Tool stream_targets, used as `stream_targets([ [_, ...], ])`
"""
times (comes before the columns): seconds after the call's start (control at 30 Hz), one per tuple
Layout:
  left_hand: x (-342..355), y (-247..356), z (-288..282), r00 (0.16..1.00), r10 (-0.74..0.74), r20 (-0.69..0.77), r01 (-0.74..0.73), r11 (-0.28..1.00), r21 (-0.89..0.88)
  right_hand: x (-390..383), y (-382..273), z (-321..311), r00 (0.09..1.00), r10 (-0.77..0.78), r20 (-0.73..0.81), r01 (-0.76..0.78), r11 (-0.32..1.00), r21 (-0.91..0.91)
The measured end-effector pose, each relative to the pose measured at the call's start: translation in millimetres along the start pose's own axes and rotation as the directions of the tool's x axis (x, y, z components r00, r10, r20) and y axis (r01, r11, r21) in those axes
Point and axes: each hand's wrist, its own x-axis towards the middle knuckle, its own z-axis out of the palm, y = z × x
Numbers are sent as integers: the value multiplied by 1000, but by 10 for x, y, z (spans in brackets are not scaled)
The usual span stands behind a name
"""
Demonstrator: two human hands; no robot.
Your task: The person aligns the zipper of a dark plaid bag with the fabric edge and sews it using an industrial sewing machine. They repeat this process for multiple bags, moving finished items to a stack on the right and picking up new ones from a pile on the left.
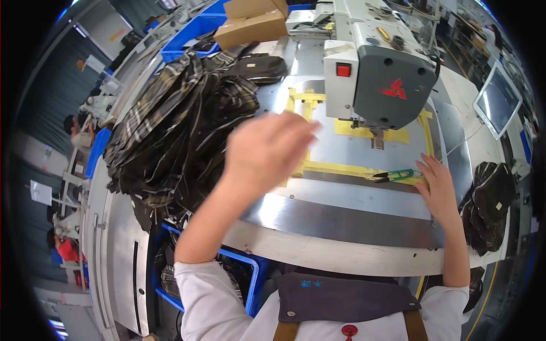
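Note:
My left hand [270, 149] is raised over the left part of the metal sewing bed, between the fabric pile and the sewing machine head [392, 85]. Motion smears its fingers, so their grip cannot be made out. On the right, my right hand [438, 184] rests at the yellow-taped edge of the bed with fingers apart. Beside its fingertips lies a pair of green thread snips [396, 175], blades pointing left. Dark and plaid fabric pieces with zippers [187, 125] are heaped left of the bed. One dark pouch-like piece [256, 69] lies at the heap's far end.
Yellow tape strips [341, 169] frame the work area under the machine. A tablet-like screen [499, 101] stands to the right, above a stack of dark pieces [487, 207]. Behind the heap are a blue bin [187, 35] and a cardboard box [253, 28]. Another blue bin [253, 273] sits below the table edge.

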Motion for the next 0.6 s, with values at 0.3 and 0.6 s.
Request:
stream_targets([
  [0.3, -337, -1244, -1686, 799, -598, 65, 309, 501, 808, 118, 159, 349, 999, -13, 36, 12, 1000, 24],
  [0.6, -296, -1130, -1922, 825, -400, -399, 560, 675, 480, -259, 697, -7, 976, 207, -70, -210, 976, -50],
])
